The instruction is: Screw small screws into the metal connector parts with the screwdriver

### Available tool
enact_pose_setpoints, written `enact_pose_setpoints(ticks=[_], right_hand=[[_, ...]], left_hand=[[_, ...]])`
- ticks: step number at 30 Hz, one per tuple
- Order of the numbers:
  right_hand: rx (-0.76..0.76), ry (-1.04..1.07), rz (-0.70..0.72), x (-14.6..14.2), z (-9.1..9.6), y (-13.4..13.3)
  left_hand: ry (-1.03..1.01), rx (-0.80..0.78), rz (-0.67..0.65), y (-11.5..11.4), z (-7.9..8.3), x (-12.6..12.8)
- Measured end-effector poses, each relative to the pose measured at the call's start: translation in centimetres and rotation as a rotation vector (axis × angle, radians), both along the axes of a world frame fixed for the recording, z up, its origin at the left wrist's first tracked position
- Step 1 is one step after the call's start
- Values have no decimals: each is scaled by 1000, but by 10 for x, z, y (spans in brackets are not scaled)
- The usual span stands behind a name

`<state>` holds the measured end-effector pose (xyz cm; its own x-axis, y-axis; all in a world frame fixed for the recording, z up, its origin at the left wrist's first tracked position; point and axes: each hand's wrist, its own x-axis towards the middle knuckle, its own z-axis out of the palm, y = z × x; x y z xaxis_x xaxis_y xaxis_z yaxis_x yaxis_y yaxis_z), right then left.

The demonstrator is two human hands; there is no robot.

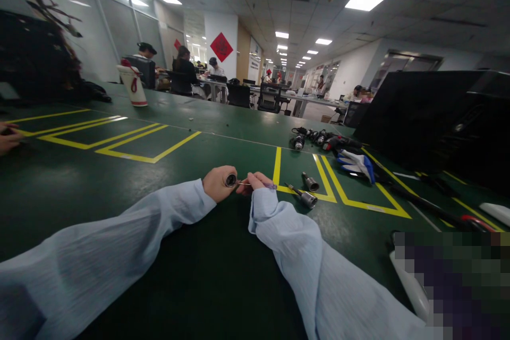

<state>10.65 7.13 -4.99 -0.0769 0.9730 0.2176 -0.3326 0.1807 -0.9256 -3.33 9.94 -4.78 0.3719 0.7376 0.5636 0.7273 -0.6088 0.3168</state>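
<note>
My left hand is wrapped round a dark metal cylinder, its round hollow end facing me. Pinched in my right hand is a small screwdriver with a clear purplish handle. Its thin shaft points left at the cylinder's open end; whether the tip touches or goes inside I cannot tell. Right of my hands, a metal socket-like piece with a thin shank lies on the green table. A second socket-like metal piece lies just behind it.
Yellow tape outlines mark the tabletop. Back right are dark tools with metal chucks, a white-and-blue glove and a large black case. A white cup stands back left. Another person's hand shows at the left edge.
</note>
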Motion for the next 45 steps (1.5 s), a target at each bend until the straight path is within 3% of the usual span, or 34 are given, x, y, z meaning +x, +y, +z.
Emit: enact_pose_setpoints(ticks=[9,19,37,45], right_hand=[[-45,98,73,2,-5,8],[-10,10,-8,1,-1,0],[18,63,18,2,-2,2],[17,16,-10,0,-1,-1]], left_hand=[[-114,-120,-134,-1,1,0],[28,-6,1,1,-2,-1],[-162,-142,-161,-1,2,1],[-94,-99,-158,0,0,-1]])
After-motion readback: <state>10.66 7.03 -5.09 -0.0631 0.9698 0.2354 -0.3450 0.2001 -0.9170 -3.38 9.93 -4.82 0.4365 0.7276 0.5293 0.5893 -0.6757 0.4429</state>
